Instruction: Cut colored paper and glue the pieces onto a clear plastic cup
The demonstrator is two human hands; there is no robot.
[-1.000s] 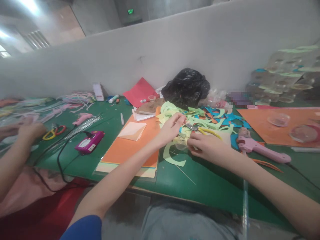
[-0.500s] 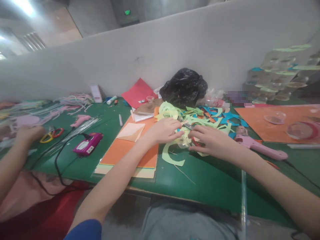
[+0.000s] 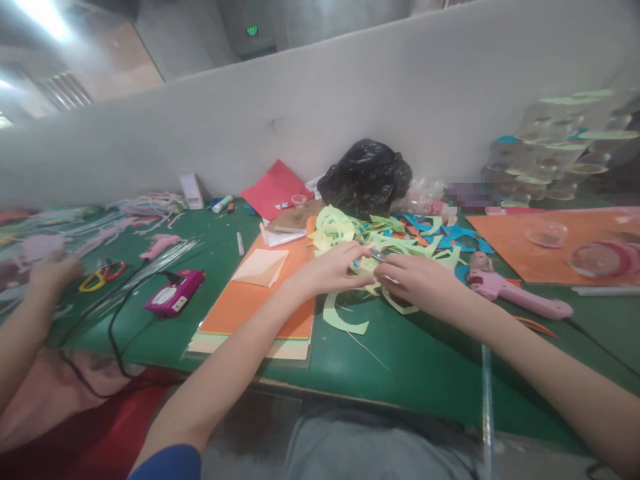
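My right hand is closed around a pair of scissors, whose metal blades point left towards my other hand. The scissor handles are mostly hidden under my fingers. Just left of the blades, my left hand is curled, thumb and fingers around a piece of pale green paper partly covered by the fingers. Behind and beneath both hands spreads a heap of green, blue and orange paper scraps. One curved green strip lies in front of my left hand.
A pink glue gun lies right of my right hand. Orange sheets are stacked under my left forearm. A black plastic bag stands behind the scraps. Leftward are a purple power box, yellow-and-red scissors and another person's hand.
My left fingers have drawn a little closer around the paper, and my right hand has shifted slightly left. The red scissor handle, visible earlier, is now mostly covered.
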